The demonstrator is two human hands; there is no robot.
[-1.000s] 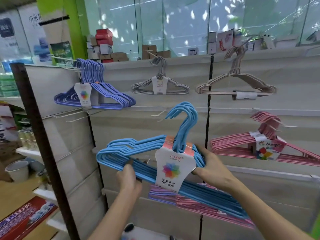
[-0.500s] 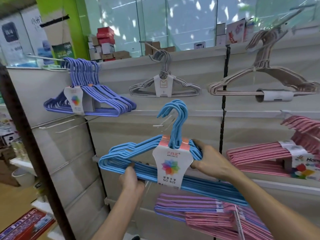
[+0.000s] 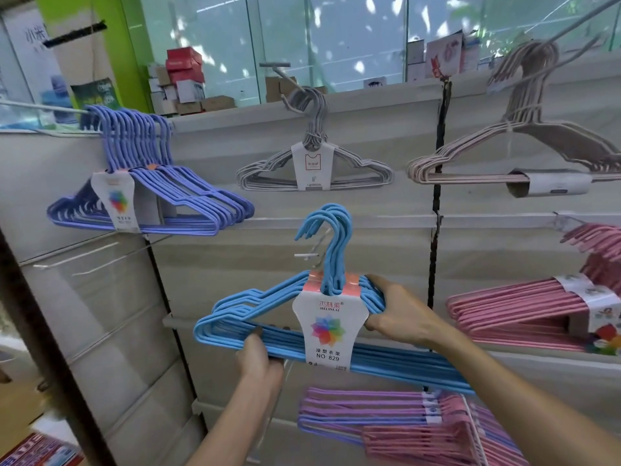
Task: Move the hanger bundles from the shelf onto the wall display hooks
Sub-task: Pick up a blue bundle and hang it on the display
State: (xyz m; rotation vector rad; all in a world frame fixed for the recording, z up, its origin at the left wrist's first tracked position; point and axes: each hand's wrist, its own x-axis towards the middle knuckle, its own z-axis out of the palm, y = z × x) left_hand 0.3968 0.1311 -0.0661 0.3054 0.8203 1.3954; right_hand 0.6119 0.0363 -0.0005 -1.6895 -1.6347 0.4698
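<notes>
Both hands (image 3: 396,314) hide blue hanger bundle (image 3: 268,317) shoulders.

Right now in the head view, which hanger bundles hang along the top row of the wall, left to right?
Purple-blue hanger bundle → grey hanger bundle → beige hanger bundle. All three hang on hooks, above the light-blue bundle that both hands hold.

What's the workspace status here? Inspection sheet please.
Surface: slatted wall panel with a bare display hook.
Job's things: light blue hanger bundle held up, hook tops beside that hook, not clearly on it.
Clutter: purple bundle, grey bundle, beige bundle, pink bundles hanging.
Grippers: left hand grips the bottom bars; right hand grips the shoulder.
Cables: nothing seen.
Surroundings: boxes by the window.
</notes>
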